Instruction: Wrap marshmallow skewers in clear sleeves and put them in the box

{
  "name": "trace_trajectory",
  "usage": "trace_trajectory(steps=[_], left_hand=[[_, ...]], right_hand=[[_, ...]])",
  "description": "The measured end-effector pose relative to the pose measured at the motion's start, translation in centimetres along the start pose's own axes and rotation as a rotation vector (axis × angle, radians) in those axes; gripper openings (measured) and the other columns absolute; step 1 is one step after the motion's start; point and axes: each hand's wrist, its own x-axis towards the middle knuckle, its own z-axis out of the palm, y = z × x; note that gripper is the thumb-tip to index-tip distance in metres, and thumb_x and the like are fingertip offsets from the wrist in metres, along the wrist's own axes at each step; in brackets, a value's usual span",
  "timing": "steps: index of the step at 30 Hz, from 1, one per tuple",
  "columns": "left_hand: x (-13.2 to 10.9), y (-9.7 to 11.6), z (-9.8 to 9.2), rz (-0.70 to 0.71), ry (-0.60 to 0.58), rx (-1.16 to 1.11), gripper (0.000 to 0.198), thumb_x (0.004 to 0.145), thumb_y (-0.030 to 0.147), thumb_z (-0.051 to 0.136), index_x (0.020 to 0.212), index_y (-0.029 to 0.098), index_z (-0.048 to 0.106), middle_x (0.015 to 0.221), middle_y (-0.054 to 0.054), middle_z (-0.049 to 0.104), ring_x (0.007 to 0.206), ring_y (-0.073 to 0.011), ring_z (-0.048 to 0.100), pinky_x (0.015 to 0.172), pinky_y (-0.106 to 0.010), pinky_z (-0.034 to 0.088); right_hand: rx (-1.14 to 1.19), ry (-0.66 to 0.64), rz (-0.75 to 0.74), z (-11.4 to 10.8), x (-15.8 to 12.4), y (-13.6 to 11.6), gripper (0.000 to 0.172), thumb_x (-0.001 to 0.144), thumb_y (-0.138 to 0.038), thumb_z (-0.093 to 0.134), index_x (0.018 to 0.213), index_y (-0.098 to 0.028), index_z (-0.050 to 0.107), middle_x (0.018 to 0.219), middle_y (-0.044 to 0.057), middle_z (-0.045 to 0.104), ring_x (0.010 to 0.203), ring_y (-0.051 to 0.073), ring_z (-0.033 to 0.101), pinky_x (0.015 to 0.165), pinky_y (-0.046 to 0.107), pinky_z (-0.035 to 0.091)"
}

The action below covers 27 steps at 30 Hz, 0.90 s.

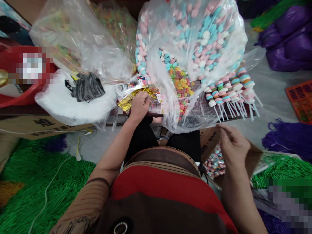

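My left hand (140,104) lies on a bundle of shiny gold twist ties (127,102), its fingers curled and closed over them. Printed plastic packets (130,85) lie just behind it. My right hand (233,143) is off the table's front edge, thumb and fingers pinched together at the edge of a clear plastic bag (168,112). Ring-shaped gummy candies (181,81) in orange, yellow and green show in the bag's opening. To the right, candy skewers (230,89) of pink, blue and white pieces lie in a pile, white sticks toward me.
Large bags of pink, blue and white candies (209,35) and of gummies (63,42) stand behind. A white bundle (75,97) with a grey striped cloth (89,87) lies left, beside a red basin (29,87). Below right is a carton (253,159) of wrapped pieces.
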Motion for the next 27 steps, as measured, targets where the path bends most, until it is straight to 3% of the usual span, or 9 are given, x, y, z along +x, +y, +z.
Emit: trace_trajectory(steps=[3,6,9,13,17,19,23,25,27], left_hand=[[-0.7,1.0,-1.5,0.111,0.11,-0.28,0.021,0.101,0.038,0.049,0.087,0.026,0.059,0.103,-0.008,0.075,0.103,-0.0225,0.067,0.096,-0.041,0.05],[-1.6,3.3,-2.6,0.166,0.049,-0.4,0.025,0.102,0.047,0.049,0.093,0.027,0.062,0.11,-0.007,0.076,0.111,-0.0214,0.068,0.102,-0.043,0.049],[-2.4,5.4,-2.5,0.259,-0.026,-0.394,0.022,0.1,0.044,0.052,0.094,0.027,0.063,0.108,-0.007,0.077,0.108,-0.0212,0.068,0.105,-0.043,0.048],[-3.0,6.4,-1.0,0.314,-0.011,-0.288,0.012,0.097,0.033,0.054,0.091,0.026,0.063,0.093,-0.003,0.076,0.097,-0.0206,0.068,0.111,-0.047,0.044],[-3.1,6.5,0.1,0.323,0.011,-0.235,0.011,0.092,0.024,0.056,0.082,0.025,0.059,0.093,-0.004,0.074,0.102,-0.0222,0.069,0.119,-0.051,0.037],[-3.1,6.6,0.3,0.329,-0.014,-0.24,0.014,0.09,0.024,0.058,0.077,0.025,0.055,0.088,-0.003,0.072,0.098,-0.0223,0.068,0.119,-0.052,0.037],[-3.3,7.0,-0.2,0.214,-0.11,-0.4,0.006,0.087,0.026,0.062,0.086,0.024,0.056,0.081,0.0,0.066,0.083,-0.0175,0.064,0.097,-0.04,0.051],[-3.4,7.1,-1.1,0.09,-0.256,-0.549,0.02,0.087,0.028,0.064,0.107,0.023,0.06,0.083,0.001,0.066,0.076,-0.0142,0.062,0.077,-0.029,0.052],[-3.4,7.0,-2.2,0.042,-0.411,-0.56,0.03,0.087,0.033,0.068,0.115,0.023,0.063,0.083,0.002,0.067,0.073,-0.0138,0.061,0.071,-0.027,0.048]], right_hand=[[0.223,-0.147,0.085,3.5,0.7,-4.4,0.022,0.09,-0.046,0.07,0.097,-0.029,0.082,0.096,0.008,0.081,0.094,0.026,0.076,0.094,0.048,0.058],[0.542,-0.306,0.16,6.9,2.4,-8.0,0.036,0.087,-0.052,0.074,0.112,-0.027,0.077,0.106,0.006,0.081,0.1,0.024,0.076,0.097,0.048,0.06],[0.641,-0.449,0.11,9.4,4.0,-10.2,0.052,0.077,-0.054,0.084,0.12,-0.027,0.074,0.108,0.004,0.079,0.099,0.022,0.074,0.091,0.041,0.062],[0.556,-0.524,0.109,10.5,4.6,-11.2,0.047,0.076,-0.053,0.084,0.11,-0.022,0.077,0.083,-0.001,0.074,0.078,0.015,0.068,0.076,0.031,0.059],[0.654,-0.549,0.236,10.0,4.0,-11.0,0.043,0.079,-0.053,0.08,0.109,-0.023,0.077,0.095,0.001,0.076,0.081,0.014,0.067,0.075,0.03,0.058],[0.681,-0.528,0.283,10.2,3.4,-10.7,0.039,0.078,-0.053,0.081,0.103,-0.023,0.077,0.092,0.0,0.075,0.077,0.014,0.065,0.073,0.03,0.056],[0.596,-0.392,0.268,11.1,2.2,-10.1,0.031,0.081,-0.051,0.077,0.076,-0.02,0.071,0.07,-0.003,0.066,0.066,0.012,0.057,0.069,0.027,0.051],[0.557,-0.367,0.223,11.1,1.7,-10.0,0.034,0.083,-0.053,0.074,0.076,-0.021,0.07,0.07,-0.003,0.065,0.067,0.012,0.057,0.069,0.027,0.049],[0.529,-0.351,0.166,10.7,1.5,-9.9,0.04,0.086,-0.059,0.07,0.075,-0.021,0.068,0.069,-0.003,0.063,0.067,0.012,0.056,0.068,0.026,0.048]])
